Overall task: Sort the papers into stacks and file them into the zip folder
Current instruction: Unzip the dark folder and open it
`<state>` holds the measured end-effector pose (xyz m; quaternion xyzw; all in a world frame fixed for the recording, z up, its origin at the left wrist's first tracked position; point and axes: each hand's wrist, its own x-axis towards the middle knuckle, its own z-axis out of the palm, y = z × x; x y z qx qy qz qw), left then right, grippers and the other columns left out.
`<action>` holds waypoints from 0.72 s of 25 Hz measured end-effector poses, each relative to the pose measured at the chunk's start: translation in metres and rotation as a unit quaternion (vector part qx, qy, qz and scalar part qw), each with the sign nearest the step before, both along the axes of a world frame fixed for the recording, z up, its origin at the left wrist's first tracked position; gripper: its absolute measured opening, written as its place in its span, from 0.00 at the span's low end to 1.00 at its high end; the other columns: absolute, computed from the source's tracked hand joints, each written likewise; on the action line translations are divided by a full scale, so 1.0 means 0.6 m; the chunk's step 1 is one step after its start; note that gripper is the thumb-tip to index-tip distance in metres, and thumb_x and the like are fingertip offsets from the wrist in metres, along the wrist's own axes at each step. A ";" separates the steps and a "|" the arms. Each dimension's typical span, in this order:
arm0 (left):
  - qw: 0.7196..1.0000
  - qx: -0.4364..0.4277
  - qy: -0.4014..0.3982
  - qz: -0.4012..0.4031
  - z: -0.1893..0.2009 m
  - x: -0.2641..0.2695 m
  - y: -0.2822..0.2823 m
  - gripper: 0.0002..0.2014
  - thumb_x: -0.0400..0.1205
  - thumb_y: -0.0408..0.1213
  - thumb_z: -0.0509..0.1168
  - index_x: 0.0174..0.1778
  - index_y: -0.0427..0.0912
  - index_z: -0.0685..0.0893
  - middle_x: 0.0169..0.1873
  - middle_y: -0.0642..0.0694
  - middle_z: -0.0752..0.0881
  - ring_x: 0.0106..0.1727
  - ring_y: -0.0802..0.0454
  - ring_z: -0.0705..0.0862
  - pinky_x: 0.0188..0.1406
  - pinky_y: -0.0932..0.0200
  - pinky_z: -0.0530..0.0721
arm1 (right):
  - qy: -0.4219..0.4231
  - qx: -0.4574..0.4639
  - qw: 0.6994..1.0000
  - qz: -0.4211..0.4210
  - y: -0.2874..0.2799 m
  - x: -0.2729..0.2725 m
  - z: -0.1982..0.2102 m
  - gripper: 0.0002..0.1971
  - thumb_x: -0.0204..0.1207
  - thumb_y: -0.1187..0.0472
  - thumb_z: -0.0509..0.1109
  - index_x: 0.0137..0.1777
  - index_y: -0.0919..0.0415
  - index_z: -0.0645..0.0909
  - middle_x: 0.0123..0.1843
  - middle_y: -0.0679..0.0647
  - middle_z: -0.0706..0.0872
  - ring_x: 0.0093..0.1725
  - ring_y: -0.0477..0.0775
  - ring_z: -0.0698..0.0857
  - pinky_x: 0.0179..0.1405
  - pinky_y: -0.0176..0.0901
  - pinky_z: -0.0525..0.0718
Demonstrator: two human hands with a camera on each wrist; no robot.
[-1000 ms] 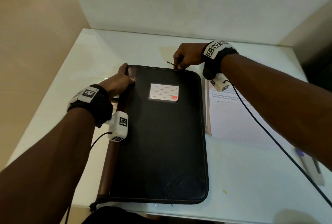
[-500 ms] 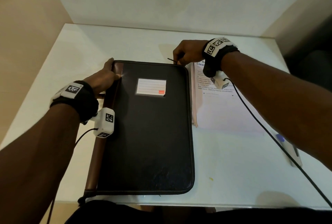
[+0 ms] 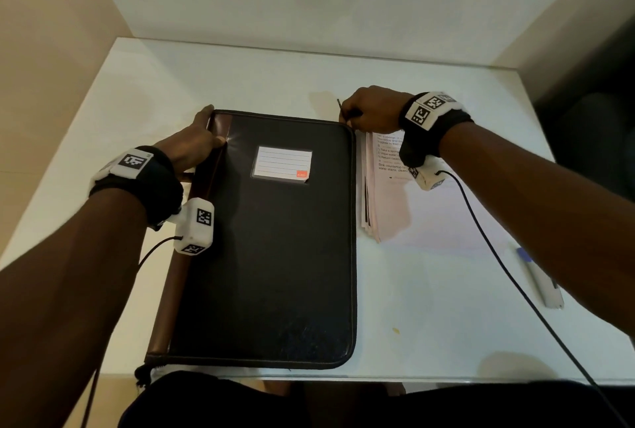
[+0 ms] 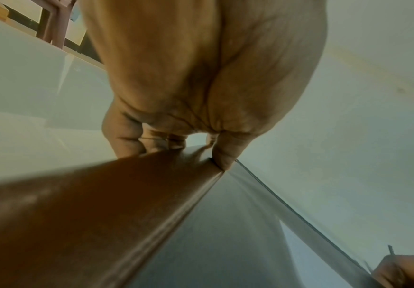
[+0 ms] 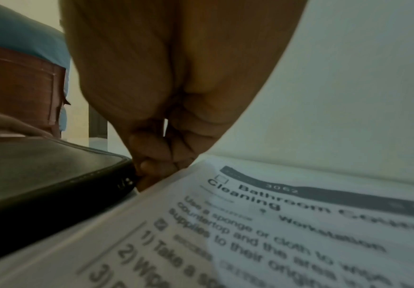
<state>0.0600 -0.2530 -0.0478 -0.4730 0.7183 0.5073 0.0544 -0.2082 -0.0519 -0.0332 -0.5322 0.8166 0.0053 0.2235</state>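
Lying flat across the middle of the head view, the black, smooth-skinned rectangular zip folder point(image 3: 271, 238) has rounded corners, a brown leather-like spine strip point(image 3: 178, 273) down its left edge and a white lined label card point(image 3: 282, 164) with a small orange patch in a clear pocket near its top. It rests closed on the glossy white tabletop point(image 3: 429, 317).

At the folder's upper left corner, the left hand point(image 3: 187, 147) grips the spine end: in the left wrist view its thumb point(image 4: 225, 154) presses into the crease where brown meets black, with the other fingers curled over the far edge.

At the upper right corner, the right hand point(image 3: 372, 110) has its fingertips bunched in a pinch on the thin dark zip pull point(image 3: 340, 105), right against the folder's stitched edge.

Just right of the folder, a slightly fanned stack of white printed papers point(image 3: 388, 187) lies flat, its top sheet headed "Bathroom Cleaning". Toward the right edge of the frame lies a slim white pen with a blue tip point(image 3: 541, 278).
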 end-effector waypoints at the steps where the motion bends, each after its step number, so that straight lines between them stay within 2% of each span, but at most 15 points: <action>1: 1.000 -0.002 -0.002 -0.002 -0.001 -0.001 0.000 0.33 0.92 0.40 0.59 0.88 0.70 0.53 0.80 0.44 0.73 0.71 0.37 0.77 0.62 0.37 0.79 | 0.003 -0.004 1.000 -0.009 0.006 0.002 -0.002 0.06 0.82 0.64 0.68 0.53 0.60 0.86 0.49 0.53 0.86 0.49 0.54 0.82 0.49 0.44 0.75; 4: 1.000 -0.011 -0.005 -0.007 -0.002 -0.002 0.000 0.33 0.92 0.40 0.59 0.88 0.69 0.53 0.81 0.44 0.73 0.72 0.37 0.76 0.64 0.36 0.79 | -0.012 -0.020 0.998 -0.061 0.022 0.011 -0.001 0.05 0.78 0.65 0.72 0.49 0.62 0.90 0.44 0.53 0.89 0.42 0.50 0.85 0.52 0.48 0.86; 6: 1.000 -0.012 -0.003 -0.007 -0.004 -0.003 -0.001 0.33 0.92 0.39 0.58 0.88 0.68 0.53 0.81 0.44 0.73 0.72 0.37 0.76 0.67 0.34 0.79 | -0.037 -0.037 0.991 -0.120 0.032 0.018 -0.004 0.03 0.76 0.66 0.75 0.44 0.62 0.90 0.38 0.53 0.90 0.34 0.46 0.86 0.47 0.44 0.88; 8: 1.000 -0.011 0.003 -0.005 -0.004 -0.003 0.000 0.32 0.92 0.39 0.58 0.89 0.67 0.53 0.80 0.44 0.74 0.72 0.38 0.77 0.68 0.34 0.79 | -0.057 -0.055 0.982 -0.173 0.039 0.030 -0.006 0.03 0.74 0.68 0.76 0.44 0.65 0.91 0.38 0.57 0.92 0.33 0.47 0.88 0.43 0.40 0.87; 10: 1.000 -0.017 0.003 -0.005 -0.006 -0.002 0.001 0.32 0.92 0.39 0.58 0.88 0.68 0.53 0.80 0.44 0.74 0.73 0.37 0.76 0.69 0.31 0.79 | -0.051 -0.058 0.977 -0.200 0.042 0.038 -0.014 0.05 0.70 0.68 0.77 0.44 0.67 0.92 0.42 0.61 0.93 0.42 0.55 0.92 0.51 0.49 0.91; 12: 1.000 -0.018 0.001 -0.006 -0.005 -0.003 0.001 0.33 0.92 0.39 0.58 0.88 0.67 0.53 0.80 0.43 0.74 0.73 0.36 0.77 0.70 0.30 0.79 | -0.035 -0.045 0.974 -0.218 0.043 0.046 -0.022 0.10 0.69 0.66 0.79 0.50 0.68 0.92 0.49 0.64 0.93 0.53 0.63 0.91 0.59 0.57 0.90; 14: 1.000 -0.023 0.002 -0.008 -0.003 -0.003 0.001 0.33 0.92 0.39 0.58 0.89 0.66 0.53 0.79 0.42 0.75 0.72 0.37 0.77 0.69 0.32 0.80 | -0.053 -0.045 0.964 -0.258 0.047 0.062 -0.029 0.13 0.70 0.65 0.78 0.54 0.67 0.91 0.53 0.63 0.92 0.56 0.64 0.91 0.60 0.57 0.90; 16: 0.999 -0.035 0.003 -0.013 -0.005 -0.002 0.001 0.33 0.92 0.38 0.58 0.90 0.64 0.52 0.79 0.42 0.76 0.73 0.36 0.78 0.71 0.32 0.79 | -0.038 -0.011 0.970 -0.241 0.048 0.076 -0.038 0.14 0.71 0.58 0.80 0.57 0.60 0.91 0.56 0.58 0.92 0.58 0.60 0.90 0.64 0.53 0.87; 18: 0.999 -0.039 0.002 -0.013 -0.007 -0.001 0.002 0.33 0.92 0.39 0.58 0.90 0.63 0.52 0.80 0.42 0.75 0.75 0.36 0.77 0.75 0.31 0.77 | -0.045 -0.006 0.963 -0.266 0.062 0.094 -0.041 0.16 0.74 0.54 0.80 0.60 0.56 0.91 0.61 0.55 0.90 0.62 0.57 0.87 0.69 0.51 0.83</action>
